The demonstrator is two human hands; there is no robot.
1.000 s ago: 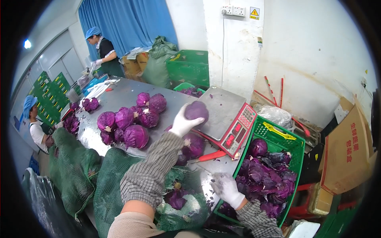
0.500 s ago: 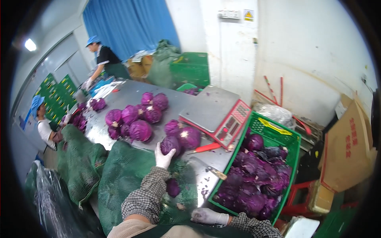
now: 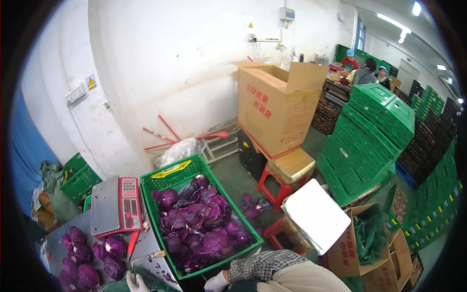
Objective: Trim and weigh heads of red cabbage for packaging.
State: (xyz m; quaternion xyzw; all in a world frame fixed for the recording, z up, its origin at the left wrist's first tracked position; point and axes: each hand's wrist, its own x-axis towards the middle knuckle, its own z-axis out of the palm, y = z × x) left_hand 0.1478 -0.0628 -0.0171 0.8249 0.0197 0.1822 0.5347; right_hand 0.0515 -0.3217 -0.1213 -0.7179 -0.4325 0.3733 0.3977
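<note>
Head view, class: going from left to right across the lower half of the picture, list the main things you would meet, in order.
Red cabbages on the metal table → weighing scale → green crate of red cabbage leaves → red stool → white foam lid → stack of green crates

— What stands along the white wall?

— A large open brown cardboard box (image 3: 279, 104) sits on a red plastic stool (image 3: 279, 182), with red-handled tools (image 3: 180, 136) leaning beside it.

— And to the right?

— Tall stacks of green plastic crates (image 3: 369, 141), then smaller open cardboard boxes (image 3: 369, 243) on the floor and a white foam lid (image 3: 316, 216) just beside them.

— Anyone else about?

— Three people (image 3: 362, 70) in caps work at a far bench, well apart.
</note>
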